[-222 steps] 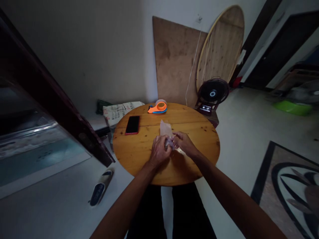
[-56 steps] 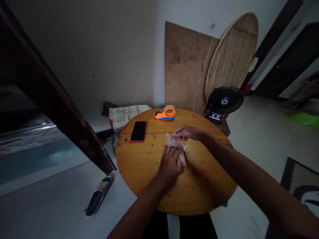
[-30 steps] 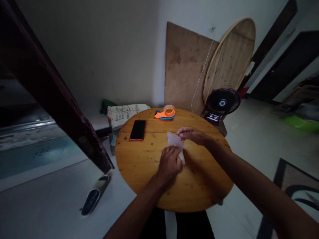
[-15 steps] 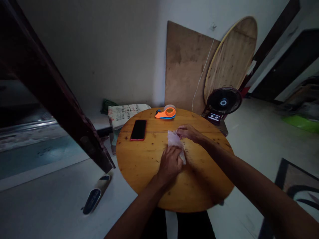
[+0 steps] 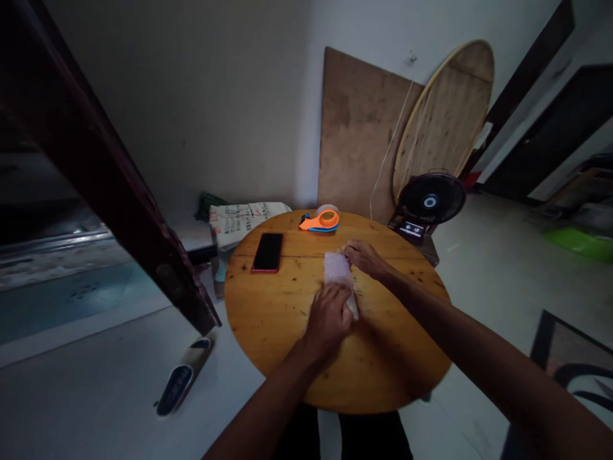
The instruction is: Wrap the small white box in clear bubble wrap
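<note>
A pale, translucent wrap, which looks like bubble wrap, lies on the round wooden table. My left hand presses on its near part with bent fingers closed on it. At the far right corner of the wrap, my right hand pinches its edge. What the wrap holds inside, if anything, cannot be made out. Beyond the hands stands an orange and blue tape dispenser with a roll of tape. A black phone with a red edge lies to the left.
A dark fan stands behind the table's right side. Against the wall lean a brown board and a round wooden top. Printed sacking sits behind the table's left edge. A dark door frame slants at left.
The view has shifted slightly, so everything sits a little lower. Both hands keep nearly the same places on the wrap, whose far part looks a little flatter.
</note>
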Tool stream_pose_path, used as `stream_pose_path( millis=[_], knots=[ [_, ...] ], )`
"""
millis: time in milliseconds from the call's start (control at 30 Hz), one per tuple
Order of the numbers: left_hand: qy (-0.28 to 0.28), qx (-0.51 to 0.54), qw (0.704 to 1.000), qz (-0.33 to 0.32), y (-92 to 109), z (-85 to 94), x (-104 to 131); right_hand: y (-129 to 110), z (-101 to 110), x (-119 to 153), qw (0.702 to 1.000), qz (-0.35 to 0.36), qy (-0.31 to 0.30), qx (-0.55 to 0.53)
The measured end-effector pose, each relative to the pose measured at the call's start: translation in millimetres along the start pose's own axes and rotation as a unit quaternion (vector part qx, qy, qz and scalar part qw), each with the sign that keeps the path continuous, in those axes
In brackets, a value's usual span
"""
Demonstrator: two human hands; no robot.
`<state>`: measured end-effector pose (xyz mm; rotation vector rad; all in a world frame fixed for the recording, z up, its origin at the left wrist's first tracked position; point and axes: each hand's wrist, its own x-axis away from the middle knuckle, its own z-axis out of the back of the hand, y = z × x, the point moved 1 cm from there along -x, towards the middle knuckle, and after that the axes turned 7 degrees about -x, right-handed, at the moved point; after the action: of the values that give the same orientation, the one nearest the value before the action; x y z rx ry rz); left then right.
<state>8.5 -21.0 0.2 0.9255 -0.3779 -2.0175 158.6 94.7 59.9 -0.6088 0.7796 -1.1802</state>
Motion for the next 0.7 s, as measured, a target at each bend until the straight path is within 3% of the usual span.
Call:
stream_pose_path(
  millis=[233, 533, 700],
  knots=[
    [-0.002, -0.002, 1.0, 0.006, 2.2, 2.6, -0.2, 6.5, -2.0, 0.9, 1.0, 0.022, 0.014, 0.012],
    [0.001, -0.001, 1.0, 0.009, 1.6, 2.5, 0.0, -15.4, 10.5, 10.0, 0.976, 0.112, -0.127, 0.139],
    [-0.003, -0.003, 1.0, 0.006, 1.9, 2.4, 0.4, -22.9, 17.8, 16.2, 0.957, 0.125, -0.12, 0.231]
  ],
)
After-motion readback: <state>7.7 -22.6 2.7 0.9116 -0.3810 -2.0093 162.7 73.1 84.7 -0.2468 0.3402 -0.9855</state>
